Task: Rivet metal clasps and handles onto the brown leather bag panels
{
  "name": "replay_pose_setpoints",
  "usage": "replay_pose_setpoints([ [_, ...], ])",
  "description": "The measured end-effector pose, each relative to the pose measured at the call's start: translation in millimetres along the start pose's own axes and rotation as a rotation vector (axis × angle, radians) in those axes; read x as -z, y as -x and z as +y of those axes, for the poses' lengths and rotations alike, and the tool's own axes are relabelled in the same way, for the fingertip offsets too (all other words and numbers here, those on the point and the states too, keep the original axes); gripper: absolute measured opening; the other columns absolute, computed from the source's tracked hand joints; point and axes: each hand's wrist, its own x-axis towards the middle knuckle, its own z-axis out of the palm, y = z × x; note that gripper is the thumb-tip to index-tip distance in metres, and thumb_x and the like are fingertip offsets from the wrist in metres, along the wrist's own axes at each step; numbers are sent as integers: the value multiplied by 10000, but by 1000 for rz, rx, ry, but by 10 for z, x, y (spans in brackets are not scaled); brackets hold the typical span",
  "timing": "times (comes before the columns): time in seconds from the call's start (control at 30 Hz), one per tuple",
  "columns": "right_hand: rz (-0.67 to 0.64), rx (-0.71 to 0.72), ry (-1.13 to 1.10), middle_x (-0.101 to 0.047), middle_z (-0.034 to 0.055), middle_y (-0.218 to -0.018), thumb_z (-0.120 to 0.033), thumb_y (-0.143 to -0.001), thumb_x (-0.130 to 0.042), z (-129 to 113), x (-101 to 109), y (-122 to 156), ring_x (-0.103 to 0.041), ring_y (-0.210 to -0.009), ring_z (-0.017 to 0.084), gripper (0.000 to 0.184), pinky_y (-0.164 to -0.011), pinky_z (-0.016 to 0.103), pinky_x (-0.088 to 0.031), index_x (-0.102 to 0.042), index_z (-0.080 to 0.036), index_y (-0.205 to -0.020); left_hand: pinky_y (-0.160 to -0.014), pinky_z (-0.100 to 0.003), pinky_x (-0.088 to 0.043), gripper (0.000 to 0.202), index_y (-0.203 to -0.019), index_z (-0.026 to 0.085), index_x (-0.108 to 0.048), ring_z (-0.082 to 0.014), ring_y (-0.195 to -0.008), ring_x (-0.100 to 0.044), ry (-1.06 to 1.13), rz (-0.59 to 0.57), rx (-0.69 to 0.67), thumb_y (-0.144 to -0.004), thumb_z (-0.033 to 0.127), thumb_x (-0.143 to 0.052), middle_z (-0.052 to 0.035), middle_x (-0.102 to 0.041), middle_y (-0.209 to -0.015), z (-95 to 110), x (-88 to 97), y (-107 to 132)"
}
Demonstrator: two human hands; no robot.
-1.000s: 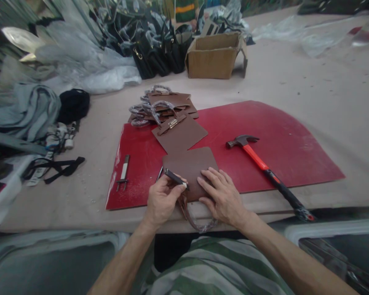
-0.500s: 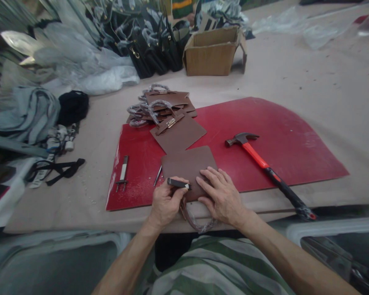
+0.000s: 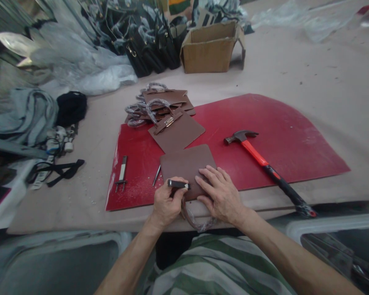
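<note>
A brown leather bag panel (image 3: 186, 162) lies flat on the red mat (image 3: 261, 119), near the table's front edge. My left hand (image 3: 168, 205) is closed round a short dark metal punch (image 3: 177, 184), its lower end over the panel. Whether its tip touches the leather is hidden. My right hand (image 3: 220, 193) rests on the panel with its fingers spread, holding nothing. Below both hands a plastic-wrapped handle (image 3: 199, 226) hangs at the table edge. To the left lie a thin metal rod (image 3: 156, 175) and a two-pronged punch (image 3: 122, 172).
A claw hammer (image 3: 258, 157) with a red and black handle lies right of my hands. Brown bag panels with wrapped handles (image 3: 175, 129) are piled behind. Farther back stand a cardboard box (image 3: 207, 53) and black bags (image 3: 141, 57). Grey bins (image 3: 123, 241) flank me below the table.
The view has shifted slightly. Both hands keep nearly the same place on the panel, and the punch stays in my left hand.
</note>
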Motion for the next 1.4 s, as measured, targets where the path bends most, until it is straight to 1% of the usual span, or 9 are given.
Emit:
replay_pose_setpoints([
  [0.4,-8,-10,-1,-541,154,-1429,-361,-917,-573,-8,18,-8,-387,-1388,337,457,-1147,540,-305,-600,-163,-1329,-855,-320,-560,145,-1046,200,-583,-194,-943,-692,-157,-20,-219,-928,164,-508,-79,-702,-973,-89,-89,19],
  [0.67,-43,-25,-68,-528,164,-1440,-318,-867,-634,-44,48,-17,-383,-1394,344,505,-1143,563,-314,-585,-167,-1347,-848,-311,-552,155,-1059,199,-562,-190,-937,-687,-192,-28,-236,-928,157,-493,-78,-685,-980,-109,-121,27],
  [0.77,59,-30,-144,-537,169,-1415,-370,-894,-610,28,149,-4,-445,-1343,326,491,-1099,538,-381,-574,-176,-1343,-833,-304,-550,161,-1054,203,-562,-188,-915,-688,-176,-41,-226,-917,147,-496,-77,-686,-968,-99,-135,17],
  [0.93,272,-276,103,-609,181,-1263,-374,-942,-523,491,500,138,-562,-1165,327,379,-982,501,-462,-606,-161,-1245,-787,-288,-546,168,-1028,213,-565,-184,-855,-687,-138,-34,-199,-889,133,-514,-65,-684,-927,-74,-155,-6],
  [1.03,126,-458,346,-627,212,-1140,-398,-918,-519,775,702,256,-585,-1016,353,405,-841,488,-485,-607,-113,-1192,-782,-284,-541,166,-1007,209,-574,-186,-855,-686,-117,-18,-185,-877,123,-517,-62,-684,-915,-74,-157,-12],
  [1.13,-49,-586,412,-617,185,-950,-362,-921,-468,895,825,292,-581,-869,319,323,-730,424,-459,-613,-115,-1068,-790,-285,-537,170,-1006,208,-572,-188,-868,-685,-107,-18,-179,-874,116,-519,-60,-682,-915,-78,-156,-12],
  [1.27,-81,-913,-35,-543,64,-746,-280,-813,-574,890,957,155,-531,-697,224,84,-621,330,-388,-555,-199,-814,-783,-292,-534,174,-1007,212,-556,-191,-858,-683,-97,-33,-180,-873,108,-518,-60,-679,-907,-65,-164,-15],
  [1.33,-110,-1062,-387,-500,17,-656,-267,-738,-630,855,1030,60,-495,-616,182,125,-562,297,-376,-518,-215,-745,-771,-300,-535,173,-1004,216,-550,-197,-846,-684,-101,-27,-187,-873,110,-512,-62,-678,-899,-56,-174,-16],
  [1.4,-165,-1098,-639,-502,1,-630,-273,-712,-617,785,1088,-16,-474,-556,152,123,-514,279,-394,-516,-213,-748,-755,-308,-536,171,-996,220,-545,-205,-826,-684,-106,-13,-190,-869,111,-512,-65,-677,-886,-55,-187,-14],
])
